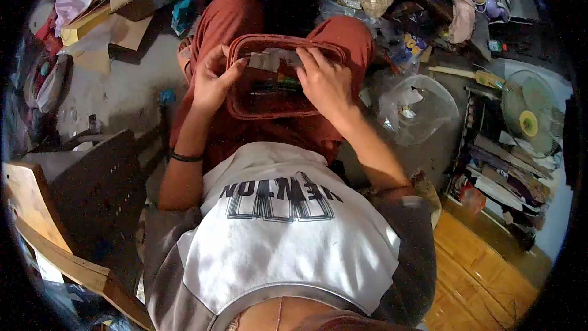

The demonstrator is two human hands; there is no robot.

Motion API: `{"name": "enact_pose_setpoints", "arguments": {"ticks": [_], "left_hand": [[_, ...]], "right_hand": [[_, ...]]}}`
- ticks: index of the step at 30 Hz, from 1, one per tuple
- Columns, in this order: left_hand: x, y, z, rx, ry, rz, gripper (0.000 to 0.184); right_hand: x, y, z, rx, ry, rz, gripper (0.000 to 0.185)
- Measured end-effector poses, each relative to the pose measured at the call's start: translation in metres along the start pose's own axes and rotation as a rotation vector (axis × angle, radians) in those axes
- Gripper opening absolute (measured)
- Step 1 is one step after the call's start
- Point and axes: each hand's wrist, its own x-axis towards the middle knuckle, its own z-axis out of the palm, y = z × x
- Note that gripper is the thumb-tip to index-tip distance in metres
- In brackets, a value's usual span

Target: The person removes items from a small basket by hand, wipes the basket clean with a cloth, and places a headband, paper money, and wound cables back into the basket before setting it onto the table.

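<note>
The red basket (278,114) is up by the knees, and it looks like the lap holds it up. The legs in red pants (229,18) are bent and spread, which seems to make a good seat for it. The left hand (212,79) is clamped on the side of the basket, with its thumb by the rim, maybe so the basket does not tip or slide. The right hand (326,83) is apart from it and reaches over the other side, with its fingers bent down over the inside. I cannot tell if they pinch a thing. Some pale bits (263,61) and a green thing (286,81) are in the basket. A clear plastic bag (422,110) is on the floor near the right knee, out of the way of the arms but easy to reach
</note>
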Motion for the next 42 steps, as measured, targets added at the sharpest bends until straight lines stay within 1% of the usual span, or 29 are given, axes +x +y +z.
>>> {"name": "enact_pose_setpoints", "arguments": {"ticks": [1,3,4,5,8,11,12,14,17,18,20,21,22,24,26,27,29,30,31,32,33,34,35,36,39,41,42], "left_hand": [[0.0,-0.001,0.001,-0.04,-0.002,0.0,0.013],[-0.001,-0.006,0.002,-0.122,-0.006,0.004,0.012],[-0.001,-0.006,0.001,-0.11,-0.011,-0.001,0.012],[-0.001,-0.004,0.0,-0.098,-0.017,-0.005,0.011],[0.0,-0.004,-0.002,-0.084,-0.028,-0.004,0.01],[0.0,-0.005,-0.003,-0.033,-0.002,-0.008,0.01],[0.001,-0.005,-0.002,-0.01,0.007,-0.011,0.011],[0.002,-0.004,0.0,-0.078,-0.008,-0.033,0.011],[-0.001,-0.001,0.002,-0.117,0.02,-0.035,0.013],[-0.001,0.002,0.002,-0.12,0.034,-0.023,0.013],[-0.002,0.006,0.001,0.027,0.065,-0.017,0.015],[-0.002,0.008,0.001,0.096,0.075,-0.005,0.015],[-0.002,0.01,0.002,0.096,0.06,0.108,0.018],[0.0,0.006,0.0,0.085,0.056,0.014,0.021],[-0.002,0.012,0.001,0.059,0.054,0.015,0.018],[-0.003,0.014,0.002,0.045,0.052,0.019,0.016],[-0.003,0.009,0.0,0.044,0.039,0.036,0.013],[-0.002,0.005,-0.001,0.057,0.032,0.048,0.012],[-0.002,0.005,0.003,-0.015,0.058,0.025,0.011],[-0.004,0.01,0.004,0.026,0.059,0.049,0.011],[-0.005,0.015,0.005,0.068,0.062,0.071,0.01],[-0.005,0.015,0.005,0.077,0.064,0.083,0.01],[-0.004,0.015,0.006,0.086,0.066,0.095,0.01],[-0.003,0.01,0.005,0.067,0.067,0.091,0.01],[-0.006,0.012,0.004,0.067,0.07,0.066,0.01],[-0.005,0.012,0.001,0.049,0.024,0.077,0.011],[-0.006,0.016,0.002,0.044,0.041,0.041,0.011]], "right_hand": [[-0.003,0.001,0.01,-0.013,0.008,0.012,0.024],[-0.006,0.007,0.032,-0.087,-0.023,-0.056,0.031],[-0.008,0.01,0.041,-0.125,-0.042,-0.087,0.034],[-0.008,0.014,0.047,-0.087,-0.028,-0.115,0.032],[-0.005,0.007,0.027,0.024,-0.104,-0.035,0.023],[-0.003,0.004,0.004,0.161,-0.014,0.023,0.018],[-0.002,0.007,0.002,0.265,-0.009,0.023,0.017],[-0.001,0.012,0.0,0.475,-0.002,0.026,0.016],[-0.001,0.012,0.006,0.623,0.106,-0.07,0.015],[0.0,0.011,0.005,0.684,0.055,-0.023,0.015],[-0.002,0.01,-0.004,0.788,-0.029,0.07,0.015],[-0.001,0.005,-0.015,0.97,-0.116,0.195,0.017],[0.003,0.005,-0.023,1.004,-0.095,0.173,0.019],[0.01,0.011,-0.037,1.254,-0.133,0.339,0.02],[0.034,0.049,-0.047,0.578,0.378,-0.069,0.02],[0.039,0.052,-0.059,1.112,0.311,0.312,0.018],[0.064,0.092,-0.096,1.184,0.38,0.383,0.018],[0.079,0.113,-0.107,1.001,0.505,0.39,0.018],[0.092,0.149,-0.112,0.721,0.564,0.391,0.019],[0.104,0.153,-0.128,0.85,0.631,0.494,0.022],[0.112,0.175,-0.136,0.788,0.687,0.567,0.026],[0.119,0.205,-0.136,0.684,0.688,0.666,0.037],[0.127,0.235,-0.13,0.362,0.713,0.589,0.037],[0.131,0.239,-0.129,0.045,0.719,0.506,0.038],[0.138,0.242,-0.124,-0.074,0.544,0.61,0.037],[0.143,0.248,-0.119,-0.116,0.505,0.564,0.03],[0.142,0.248,-0.118,-0.138,0.483,0.543,0.028]]}}
